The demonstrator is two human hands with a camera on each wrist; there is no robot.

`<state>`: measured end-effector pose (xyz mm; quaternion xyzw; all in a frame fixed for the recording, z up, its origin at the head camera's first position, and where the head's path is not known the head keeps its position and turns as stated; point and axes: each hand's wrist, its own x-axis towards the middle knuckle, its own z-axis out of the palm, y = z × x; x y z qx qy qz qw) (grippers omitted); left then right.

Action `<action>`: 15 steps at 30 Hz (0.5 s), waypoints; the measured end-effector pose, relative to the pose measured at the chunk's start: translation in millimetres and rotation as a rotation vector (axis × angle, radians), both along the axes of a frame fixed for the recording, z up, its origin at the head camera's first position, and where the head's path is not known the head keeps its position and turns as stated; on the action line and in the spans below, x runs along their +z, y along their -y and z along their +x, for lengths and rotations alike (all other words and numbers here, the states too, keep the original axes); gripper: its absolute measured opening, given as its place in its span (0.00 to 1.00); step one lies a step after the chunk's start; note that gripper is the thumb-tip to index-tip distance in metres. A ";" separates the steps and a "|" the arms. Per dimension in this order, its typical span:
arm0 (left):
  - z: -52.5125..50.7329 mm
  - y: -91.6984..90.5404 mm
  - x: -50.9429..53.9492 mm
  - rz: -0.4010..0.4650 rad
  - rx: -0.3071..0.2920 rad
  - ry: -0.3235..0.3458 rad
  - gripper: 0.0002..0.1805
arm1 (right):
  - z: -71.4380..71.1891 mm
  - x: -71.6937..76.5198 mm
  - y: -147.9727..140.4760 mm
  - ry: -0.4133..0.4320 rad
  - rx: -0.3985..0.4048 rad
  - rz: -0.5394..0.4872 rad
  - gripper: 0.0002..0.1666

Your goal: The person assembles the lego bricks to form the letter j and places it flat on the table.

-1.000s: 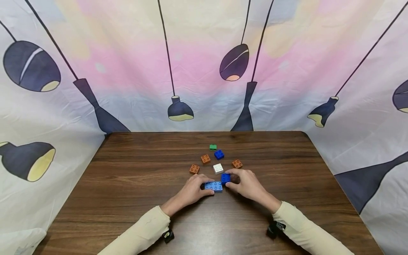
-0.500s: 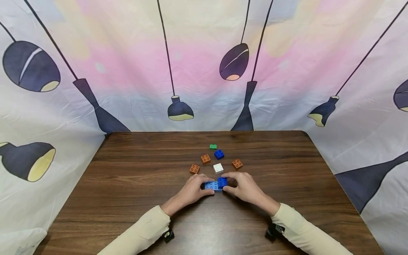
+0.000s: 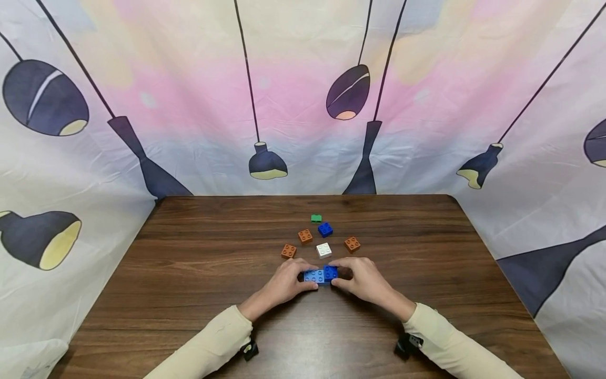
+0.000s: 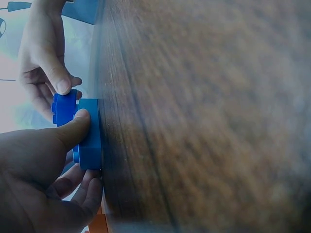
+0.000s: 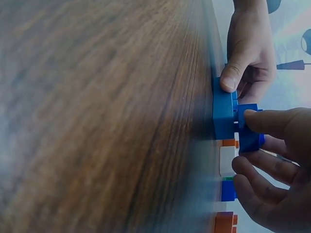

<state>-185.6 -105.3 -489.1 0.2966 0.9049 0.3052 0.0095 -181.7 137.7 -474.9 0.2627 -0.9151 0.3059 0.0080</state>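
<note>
A long light blue toy brick (image 3: 313,276) lies on the table, and my left hand (image 3: 286,281) grips it by its near and far sides. Over its right end sits a square dark blue brick (image 3: 330,272), pinched between the thumb and fingers of my right hand (image 3: 362,276). In the right wrist view a narrow gap with studs showing parts the dark blue brick (image 5: 249,128) from the light blue brick (image 5: 223,109). The left wrist view also has the dark blue brick (image 4: 65,108) standing slightly off the light blue one (image 4: 90,141).
Beyond my hands lie a white brick (image 3: 324,250), another dark blue brick (image 3: 325,229) and a green brick (image 3: 316,218). Orange-brown bricks sit at the left (image 3: 289,251), the middle (image 3: 305,236) and the right (image 3: 352,243). A printed curtain hangs behind the wooden table (image 3: 208,247).
My right hand has moved left with the dark blue brick, from beside the light blue brick to over its right end. The left hand has kept its hold in place.
</note>
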 end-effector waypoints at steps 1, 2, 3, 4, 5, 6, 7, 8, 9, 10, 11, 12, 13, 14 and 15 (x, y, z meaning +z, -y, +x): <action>0.0 0.0 0.0 0.000 0.000 0.001 0.21 | -0.2 -0.4 0.1 -0.007 0.002 0.005 0.21; -0.1 -0.1 -0.2 -0.001 0.000 0.002 0.21 | -0.4 -0.7 0.3 -0.014 0.006 0.011 0.21; -0.1 -0.1 -0.3 0.000 -0.001 0.002 0.21 | -0.7 -0.9 0.2 -0.020 0.009 0.019 0.21; 0.0 -0.1 -0.4 0.000 0.000 0.002 0.22 | -0.8 -1.0 0.3 -0.026 0.013 0.023 0.21; -0.1 -0.1 -0.6 -0.001 -0.001 0.002 0.22 | -0.9 -1.3 0.3 -0.034 0.017 0.028 0.21; 0.0 -0.1 -0.7 -0.001 0.000 0.004 0.22 | -1.0 -1.5 0.2 -0.035 0.020 0.030 0.21; 0.1 -0.1 -0.8 -0.001 0.001 0.006 0.22 | -1.2 -1.7 0.0 -0.036 0.022 0.031 0.21; 0.1 -0.1 -0.8 -0.001 0.002 0.010 0.22 | -1.4 -1.9 -0.3 -0.038 0.023 0.032 0.21; 0.1 -0.2 -0.7 -0.001 0.003 0.012 0.22 | -1.6 -2.1 -0.5 -0.040 0.024 0.034 0.21; 0.2 -0.3 -0.5 -0.001 0.005 0.016 0.22 | -1.7 -2.1 -0.5 -0.043 0.024 0.036 0.21; 0.1 -0.5 -0.4 0.000 0.006 0.020 0.22 | -2.0 -2.1 -0.6 -0.046 0.024 0.037 0.21; 0.1 -0.7 -0.5 -0.001 0.006 0.018 0.22 | -2.1 -1.6 -0.5 -0.049 0.025 0.039 0.21; 0.1 -0.9 -0.3 0.000 0.008 0.021 0.22 | -2.4 -1.4 -0.2 -0.059 0.025 0.045 0.21; 0.0 -1.0 -0.3 0.000 0.010 0.022 0.22 | -2.5 -0.9 0.3 -0.067 0.025 0.051 0.21; 0.0 -1.2 -0.1 0.001 0.012 0.023 0.22 | -2.6 -0.2 1.1 -0.078 0.026 0.059 0.21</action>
